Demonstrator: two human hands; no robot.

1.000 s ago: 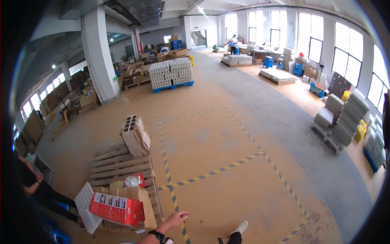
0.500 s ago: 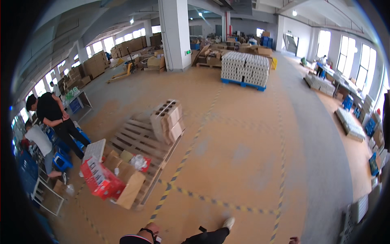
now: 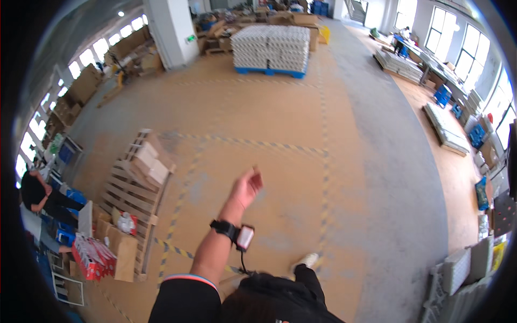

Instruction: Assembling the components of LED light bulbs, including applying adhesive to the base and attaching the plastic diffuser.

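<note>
My left hand (image 3: pixel 247 187) reaches forward above the orange floor, in the middle of the view. Its fingers are loosely bent, not closed into a fist, and I see nothing held in them. A black strap (image 3: pixel 225 229) goes round the wrist, with a small white device (image 3: pixel 245 238) on it and a dark cable running back toward my body. My right hand is out of view. A light shoe (image 3: pixel 306 261) of mine shows below. To the left, apart from the hand, lies a wooden pallet (image 3: pixel 125 195) bearing brown cartons (image 3: pixel 152 164).
Beside the pallet stand red-and-white packages (image 3: pixel 92 257) and an open carton (image 3: pixel 126 258). A person in black (image 3: pixel 37 191) stands at far left. White stacked goods sit on a blue pallet (image 3: pixel 269 71) ahead, near a pillar (image 3: pixel 169 35). Pale panels (image 3: pixel 458 264) lean at lower right.
My left hand has swung up and forward from the lower edge. My right hand has left the view. The view has turned downward and to the right, and the pallets appear shifted left.
</note>
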